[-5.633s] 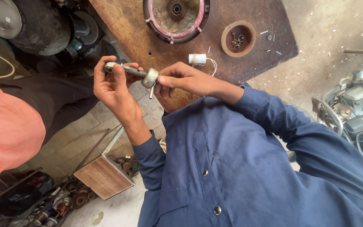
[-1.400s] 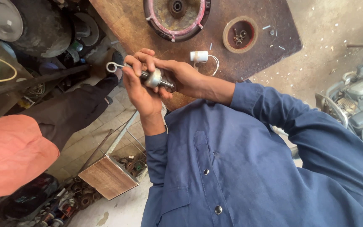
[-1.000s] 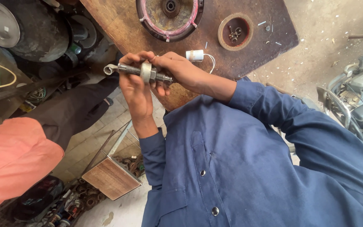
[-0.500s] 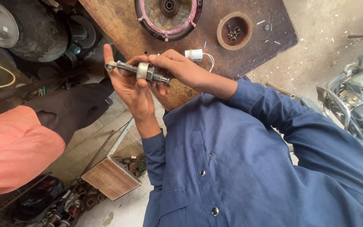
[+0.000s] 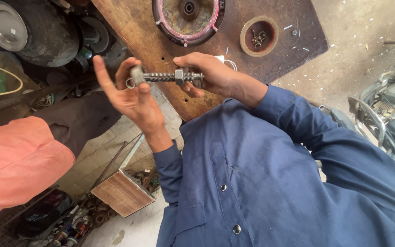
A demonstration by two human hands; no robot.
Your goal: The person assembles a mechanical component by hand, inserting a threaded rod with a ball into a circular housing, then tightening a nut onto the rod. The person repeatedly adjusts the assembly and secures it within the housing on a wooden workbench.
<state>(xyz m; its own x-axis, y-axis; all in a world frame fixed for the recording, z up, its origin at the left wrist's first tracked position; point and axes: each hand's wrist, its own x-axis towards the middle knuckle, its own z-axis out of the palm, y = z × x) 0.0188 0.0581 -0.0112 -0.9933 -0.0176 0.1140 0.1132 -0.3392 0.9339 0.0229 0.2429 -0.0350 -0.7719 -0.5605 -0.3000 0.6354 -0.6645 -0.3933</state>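
Head view, looking down. One threaded bolt (image 5: 168, 77) held level in the air, above the near edge of the wooden counter (image 5: 133, 27). One hex nut (image 5: 178, 76) sits partway along its thread. One ring-shaped end shows at the bolt's left tip, and one knob-like piece is beside it.

Right hand (image 5: 206, 73): clenched round the right end of the bolt, fingers wrapped over it, thumb underneath.

Left hand (image 5: 131, 93): mostly spread, palm up, fingers extended; fingertips touch the left end of the bolt at the knob and ring. Whether it truly grips that end, cannot tell.

On the counter, counted:
- one round rotor-like disc (image 5: 186, 18) with a reddish rim, at the far edge, partly cut off by the frame;
- one small round bowl (image 5: 258, 35) near the far right corner, holding a few small metal parts, number not clear;
- several loose small screws scattered near the bowl;
- one small white piece just behind the right hand, mostly hidden.

Off the counter: one wooden box (image 5: 122, 193) on the floor below. One person in an orange garment (image 5: 14, 164) at left. Blue shirt sleeves cover both arms.
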